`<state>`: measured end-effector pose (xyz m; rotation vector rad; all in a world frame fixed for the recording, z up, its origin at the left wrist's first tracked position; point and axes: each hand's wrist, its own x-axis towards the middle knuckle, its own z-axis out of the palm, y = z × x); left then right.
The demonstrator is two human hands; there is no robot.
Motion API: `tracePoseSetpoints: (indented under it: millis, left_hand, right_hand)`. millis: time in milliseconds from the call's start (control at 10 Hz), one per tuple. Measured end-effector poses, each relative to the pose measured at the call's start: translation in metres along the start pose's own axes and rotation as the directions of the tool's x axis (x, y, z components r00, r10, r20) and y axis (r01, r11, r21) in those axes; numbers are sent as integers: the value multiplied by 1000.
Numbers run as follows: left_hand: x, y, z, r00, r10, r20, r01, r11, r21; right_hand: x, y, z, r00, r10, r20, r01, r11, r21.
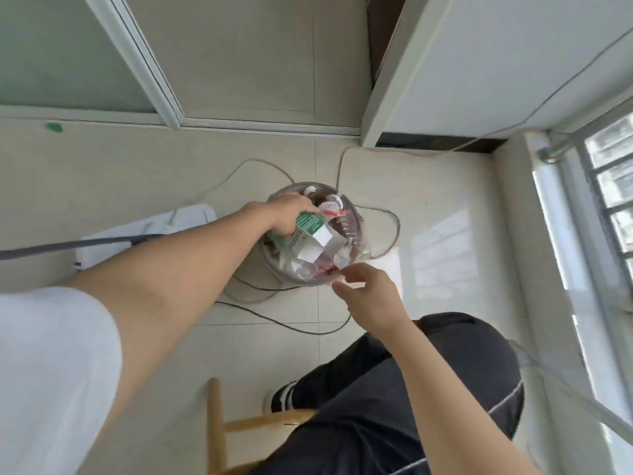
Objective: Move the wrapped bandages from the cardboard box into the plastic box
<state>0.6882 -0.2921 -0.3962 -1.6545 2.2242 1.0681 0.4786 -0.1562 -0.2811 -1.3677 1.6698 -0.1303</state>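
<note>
A: What takes up most of the frame?

B: The pale tiled floor (445,207), with a sliding door frame (154,80) in the upper left and a barred window (609,186) on the right edge. Lower middle, a dark trouser leg (428,389) and a striped shoe (282,394), beside a wooden stool frame (219,430).

A: And in the centre?

B: A round waste bin (358,221) lined with clear plastic, full of paper and wrappers. Thin cables (274,320) loop on the floor around it, and a white power strip (144,234) lies at its left.

A: Where is the cardboard box?

B: Just above the bin's left half. It is a small green and white cardboard box (310,231), tilted, white end flap open and pointing down toward the rubbish.

A: The hands?

B: The left hand (284,214) reaches in from the left with a bare forearm and white sleeve (51,371); its fingers are curled round the top of the box, clamped on it. The right hand (368,296) sits at the bin's lower right rim, thumb and fingers close together, tips at the liner edge. I cannot tell whether they pinch anything.

A: Bandages, plastic box?

B: I can't make out either among the litter.
</note>
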Motion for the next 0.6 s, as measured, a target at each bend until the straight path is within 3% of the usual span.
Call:
tracePoseSetpoints:
  millis: [300,400,600]
  left_hand:
    - [-2,20,11,983,-68,-168,88,990,113]
    - [-5,20,13,980,-101,-174,121,987,108]
    - [-14,25,23,993,-111,-48,119,968,223]
  right_hand:
    - [-16,-2,-26,991,-34,-133,49,993,110]
    - [-25,-2,-34,979,-69,-190,89,991,101]
    - [-45,6,-36,979,-51,-196,79,987,137]
